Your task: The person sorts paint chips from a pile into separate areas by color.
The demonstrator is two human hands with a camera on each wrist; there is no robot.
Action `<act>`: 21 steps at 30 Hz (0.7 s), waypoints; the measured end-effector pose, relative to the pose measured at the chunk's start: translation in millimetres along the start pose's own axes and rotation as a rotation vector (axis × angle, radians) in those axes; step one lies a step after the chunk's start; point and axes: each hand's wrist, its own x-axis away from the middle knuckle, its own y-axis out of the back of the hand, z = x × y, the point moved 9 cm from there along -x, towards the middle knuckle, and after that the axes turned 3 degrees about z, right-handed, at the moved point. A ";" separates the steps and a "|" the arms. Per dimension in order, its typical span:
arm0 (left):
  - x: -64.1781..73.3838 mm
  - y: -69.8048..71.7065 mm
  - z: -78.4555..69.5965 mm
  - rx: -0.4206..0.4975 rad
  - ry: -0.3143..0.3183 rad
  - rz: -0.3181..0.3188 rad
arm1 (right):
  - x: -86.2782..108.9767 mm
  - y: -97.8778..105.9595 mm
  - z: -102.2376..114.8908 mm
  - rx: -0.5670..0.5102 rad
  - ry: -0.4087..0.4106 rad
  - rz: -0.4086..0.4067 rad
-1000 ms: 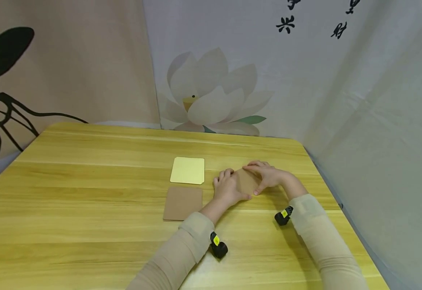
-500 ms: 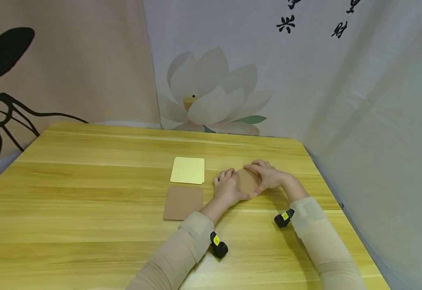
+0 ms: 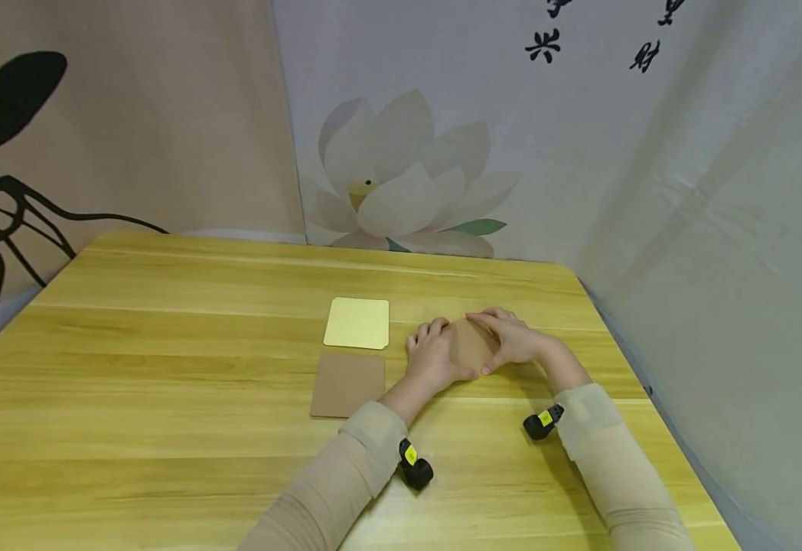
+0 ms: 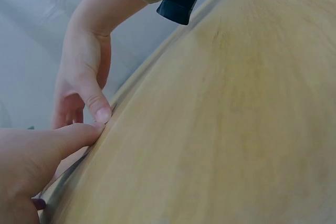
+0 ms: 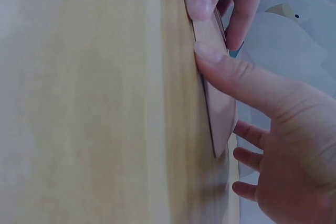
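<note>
A flat brown cardboard sheet (image 3: 471,344) lies on the right half of the table between my hands. My left hand (image 3: 431,363) grips its left side, thumb at the near edge and fingers toward the far edge. On the other side my right hand (image 3: 518,342) holds it, thumb near and fingers at the far edge. Both thumb tips almost meet at the near edge. In the right wrist view, the cardboard (image 5: 223,114) looks thin, and the right thumb lies over its edge. Much of its left part is hidden under my left hand.
Left of my hands lie a pale yellow square stack (image 3: 356,324) and, nearer to me, a brown square stack (image 3: 349,385). Both rest flat on the wooden table (image 3: 167,383). A printed cloth (image 3: 408,176) hangs behind the table's back edge.
My right hand has shifted very slightly to the right, along with its wrist and sleeve. The left hand and the stacks stay practically where they were.
</note>
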 end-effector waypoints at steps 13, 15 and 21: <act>0.1 -0.2 -3.6 0.001 -0.047 0.008 | 10.0 -1.9 -3.6 -0.018 0.001 -0.114; 0.3 -0.1 -4.1 -0.002 -0.052 0.009 | 12.0 -1.5 -2.1 -0.013 0.001 -0.136; 2.1 3.8 -7.0 -0.024 -0.096 -0.021 | 18.9 0.2 1.9 0.009 0.000 -0.197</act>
